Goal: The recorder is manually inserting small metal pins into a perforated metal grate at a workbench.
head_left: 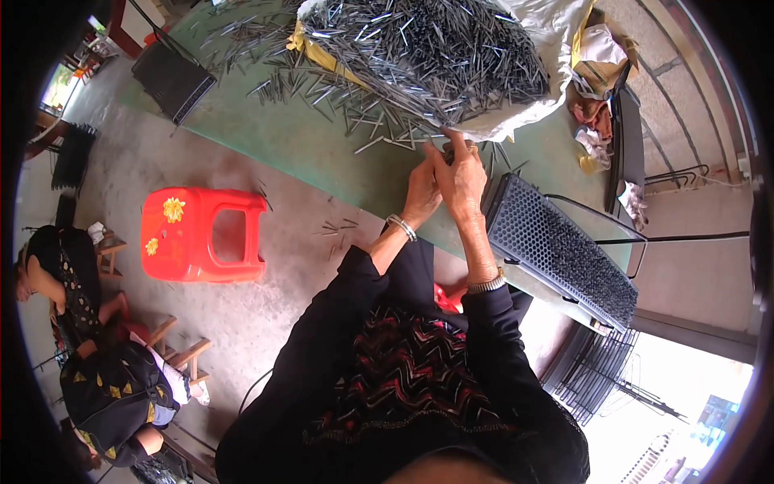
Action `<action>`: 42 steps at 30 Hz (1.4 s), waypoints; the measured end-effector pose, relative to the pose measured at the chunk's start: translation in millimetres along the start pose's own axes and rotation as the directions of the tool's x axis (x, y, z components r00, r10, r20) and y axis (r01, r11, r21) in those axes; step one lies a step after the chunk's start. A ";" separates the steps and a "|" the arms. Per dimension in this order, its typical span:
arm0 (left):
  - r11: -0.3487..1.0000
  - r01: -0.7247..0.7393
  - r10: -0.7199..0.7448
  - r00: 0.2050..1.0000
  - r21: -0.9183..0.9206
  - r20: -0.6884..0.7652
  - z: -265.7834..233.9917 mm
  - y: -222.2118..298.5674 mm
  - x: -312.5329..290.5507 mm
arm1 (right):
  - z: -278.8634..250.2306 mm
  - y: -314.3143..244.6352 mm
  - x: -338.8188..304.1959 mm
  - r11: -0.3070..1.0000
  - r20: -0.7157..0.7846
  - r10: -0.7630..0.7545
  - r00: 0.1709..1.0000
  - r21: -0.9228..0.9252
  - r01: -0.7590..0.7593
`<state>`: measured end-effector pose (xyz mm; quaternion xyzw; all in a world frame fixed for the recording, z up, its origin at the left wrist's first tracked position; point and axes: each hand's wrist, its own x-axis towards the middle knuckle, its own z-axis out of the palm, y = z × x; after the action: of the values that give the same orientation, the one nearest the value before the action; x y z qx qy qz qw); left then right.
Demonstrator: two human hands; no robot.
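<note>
My left hand [422, 192] and my right hand [463, 179] meet over the green tabletop [314, 157], just below the near edge of an open white sack [536, 113]. The fingers of both are closed together, and whatever they hold is hidden between them. A heap of thin dark metal rods [451, 52] fills the sack. More loose rods [355, 105] have spilled over the table to its left, some close to my fingertips. Right beside my right hand lies a long black rack [556, 246] with a honeycomb of holes, its farther end looking more densely filled.
A red plastic stool [189, 234] stands on the floor at the left. Another black rack [173, 81] sits at the table's far left. Two people [121, 387] are seated at lower left. Wire racks [592, 367] lean at the lower right; cloths and a bag [601, 60] lie at back right.
</note>
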<state>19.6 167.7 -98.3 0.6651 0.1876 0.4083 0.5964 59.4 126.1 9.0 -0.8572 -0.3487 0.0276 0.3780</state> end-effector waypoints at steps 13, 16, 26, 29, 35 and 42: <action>0.939 0.320 -0.317 0.947 -0.126 0.041 -10.6 3.7 19.6 | -15.7 5.3 30.3 0.785 -0.292 0.025 0.956 0.598 0.162; 0.671 0.468 -0.470 0.868 -0.575 0.159 -17.7 13.2 34.5 | -14.9 15.9 26.5 0.818 -0.293 0.084 0.952 0.566 0.102; 0.159 0.601 -0.543 0.716 -0.783 0.439 -27.7 -13.0 34.1 | 22.6 32.4 -19.6 0.955 -0.175 -0.265 0.948 0.091 0.284; 0.146 0.611 -0.543 0.707 -0.778 0.453 -31.1 -3.6 39.6 | 20.0 34.2 -22.1 0.948 -0.174 -0.222 0.959 0.192 0.255; 0.365 0.475 -0.622 0.765 -0.801 0.170 -32.0 3.7 48.8 | 12.2 60.3 -25.5 0.956 -0.074 0.018 0.997 0.292 0.004; 0.396 0.425 -0.587 0.799 -0.814 0.131 -29.4 11.4 49.8 | 13.0 51.1 -44.4 0.911 0.312 0.100 0.945 0.354 -0.214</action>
<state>24.0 220.7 -73.0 0.1861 0.2247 0.3023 0.9075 51.3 82.7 -44.0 -0.7790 -0.3169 0.2499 0.4799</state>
